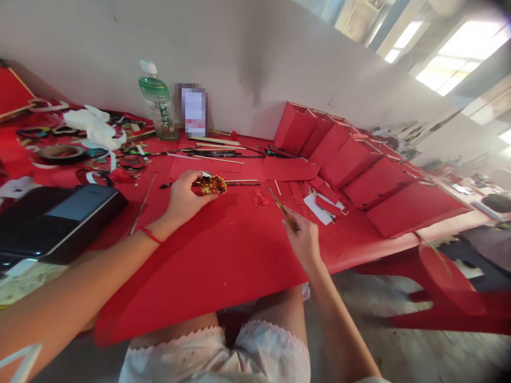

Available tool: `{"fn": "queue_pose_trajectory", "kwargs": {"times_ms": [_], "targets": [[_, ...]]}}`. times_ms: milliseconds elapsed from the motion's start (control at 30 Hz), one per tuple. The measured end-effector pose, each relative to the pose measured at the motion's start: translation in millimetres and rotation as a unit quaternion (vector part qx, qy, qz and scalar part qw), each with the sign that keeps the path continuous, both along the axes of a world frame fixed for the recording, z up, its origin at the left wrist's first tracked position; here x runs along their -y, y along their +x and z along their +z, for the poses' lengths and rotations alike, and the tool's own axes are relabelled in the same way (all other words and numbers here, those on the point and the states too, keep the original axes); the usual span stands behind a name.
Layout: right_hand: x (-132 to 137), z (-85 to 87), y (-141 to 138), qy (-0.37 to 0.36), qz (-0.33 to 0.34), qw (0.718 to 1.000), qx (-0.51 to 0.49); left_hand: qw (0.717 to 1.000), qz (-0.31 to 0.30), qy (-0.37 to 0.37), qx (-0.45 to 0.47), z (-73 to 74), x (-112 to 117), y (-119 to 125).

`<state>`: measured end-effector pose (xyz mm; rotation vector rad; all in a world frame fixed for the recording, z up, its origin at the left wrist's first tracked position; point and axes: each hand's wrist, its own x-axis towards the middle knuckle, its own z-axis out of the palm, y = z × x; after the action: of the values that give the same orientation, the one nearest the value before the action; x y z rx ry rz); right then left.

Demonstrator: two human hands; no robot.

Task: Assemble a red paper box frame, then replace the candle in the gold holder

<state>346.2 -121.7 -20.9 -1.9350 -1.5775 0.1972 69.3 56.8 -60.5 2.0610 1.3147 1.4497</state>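
My left hand (184,198) is closed around a small gold ring-shaped piece (213,185), held just above a large red paper sheet (215,255). My right hand (304,239) pinches a thin brush-like stick (280,206) that points up and left toward a little heap of red scraps (261,198). A thin red band circles my left wrist. Both hands hover over the red sheet, roughly a hand's width apart.
A black device (56,221) lies at the left. Behind stand a green bottle (157,101), tape rolls (62,154), white crumpled paper (93,125) and thin sticks (215,142). Folded red paper boxes (359,165) line the right. A red plastic stool (443,287) stands on the floor.
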Motion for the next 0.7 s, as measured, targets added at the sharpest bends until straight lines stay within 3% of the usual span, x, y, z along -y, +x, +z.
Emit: {"fn": "queue_pose_trajectory", "kwargs": {"times_ms": [133, 300, 700], "targets": [[0.4, -1.0, 2.0, -0.049, 0.0, 0.996, 0.077, 1.0, -0.004, 0.0, -0.004, -1.2, -0.7, -0.7], [-5.1, 4.4, -2.4, -0.135, 0.001, 0.971, 0.2, 1.0, 0.002, 0.001, -0.005, 0.9, 1.1, -0.3], [-6.6, 6.6, -7.4, -0.178, -0.005, 0.957, 0.23, 1.0, -0.001, -0.012, 0.002, 4.6, 4.3, 1.2]]}}
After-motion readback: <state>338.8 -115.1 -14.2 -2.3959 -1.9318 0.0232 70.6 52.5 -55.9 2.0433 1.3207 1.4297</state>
